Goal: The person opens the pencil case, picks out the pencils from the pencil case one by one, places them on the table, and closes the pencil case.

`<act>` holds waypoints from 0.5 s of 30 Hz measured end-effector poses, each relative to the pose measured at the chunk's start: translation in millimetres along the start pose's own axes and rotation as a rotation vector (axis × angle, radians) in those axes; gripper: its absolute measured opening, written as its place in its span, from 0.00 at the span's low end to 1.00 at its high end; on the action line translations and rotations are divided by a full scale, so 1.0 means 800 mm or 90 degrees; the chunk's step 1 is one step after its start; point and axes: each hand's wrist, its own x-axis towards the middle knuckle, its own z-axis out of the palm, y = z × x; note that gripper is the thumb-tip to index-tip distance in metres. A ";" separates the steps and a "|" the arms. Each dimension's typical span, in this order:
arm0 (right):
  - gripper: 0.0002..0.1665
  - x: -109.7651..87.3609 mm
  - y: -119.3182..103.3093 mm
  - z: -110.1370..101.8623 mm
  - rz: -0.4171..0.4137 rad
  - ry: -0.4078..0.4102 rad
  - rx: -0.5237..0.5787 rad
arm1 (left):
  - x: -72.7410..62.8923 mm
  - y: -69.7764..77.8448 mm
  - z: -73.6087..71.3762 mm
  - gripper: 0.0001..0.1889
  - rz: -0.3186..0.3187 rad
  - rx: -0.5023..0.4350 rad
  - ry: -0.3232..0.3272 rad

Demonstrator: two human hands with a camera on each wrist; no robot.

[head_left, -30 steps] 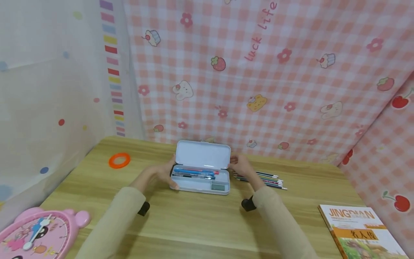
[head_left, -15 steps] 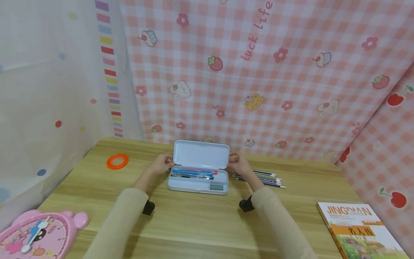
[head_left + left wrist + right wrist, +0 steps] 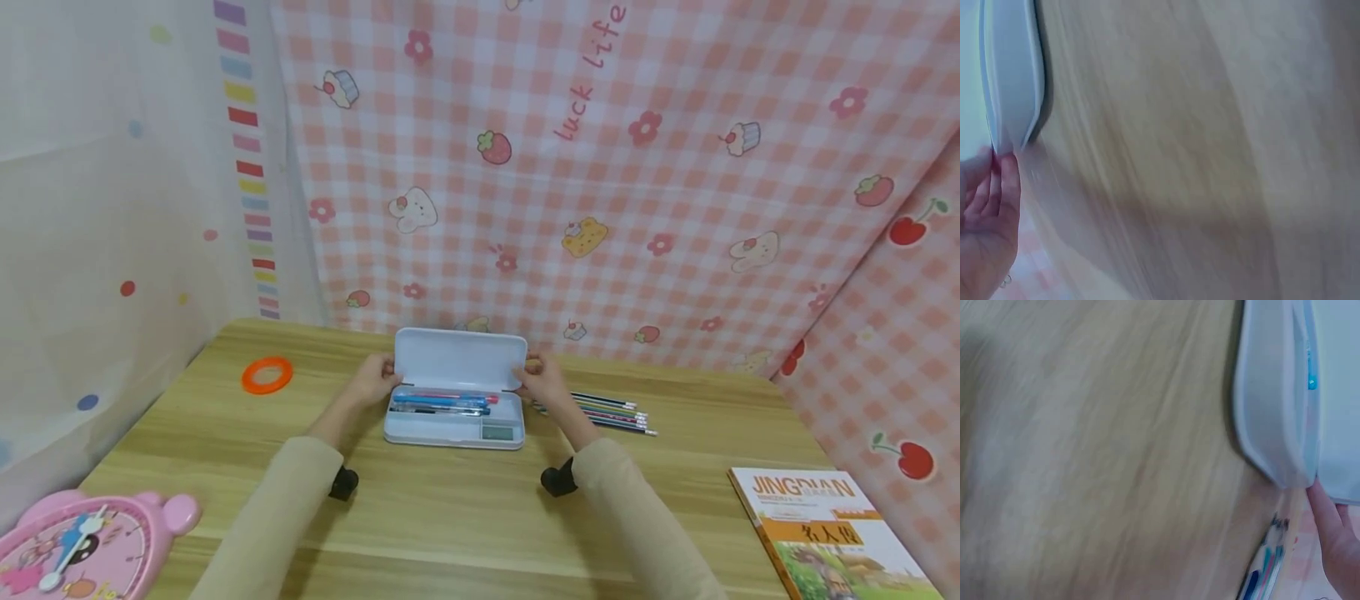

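Note:
A white pencil case [image 3: 453, 431] lies on the table with its lid [image 3: 457, 360] raised. Several pens [image 3: 442, 402], blue, red and clear with black, lie along its rear compartment. A grey-green rectangle [image 3: 497, 432] fills a small compartment at front right. My left hand [image 3: 371, 380] holds the lid's left edge near the hinge; in the left wrist view its fingertips meet at the case's back corner [image 3: 1013, 140]. With my right hand [image 3: 545, 383] I pinch the lid's right edge, thumb on the inner face and the other fingers behind.
Several pencils [image 3: 611, 414] with eraser ends lie beside my right hand. An orange ring [image 3: 267, 361] is at back left, a pink clock [image 3: 142, 533] at front left, a book [image 3: 832, 529] at front right. A checked cloth [image 3: 675, 192] hangs behind the table.
My left hand has gone from the case's front left side back to the lid's left edge. My right thumb has come onto the lid's inner face. The head view has shifted slightly.

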 end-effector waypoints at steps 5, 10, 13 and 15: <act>0.39 -0.058 -0.101 0.025 0.114 0.005 0.013 | 0.012 0.000 0.003 0.10 -0.038 0.055 0.063; 0.41 -0.086 -0.146 0.030 0.167 0.005 0.085 | 0.014 0.009 0.009 0.04 -0.059 0.099 0.114; 0.44 -0.088 -0.149 0.026 0.190 -0.032 0.081 | 0.009 0.022 0.006 0.04 -0.067 0.099 0.121; 0.47 -0.083 -0.143 0.021 0.202 -0.069 0.070 | 0.004 0.032 0.003 0.06 -0.079 0.109 0.134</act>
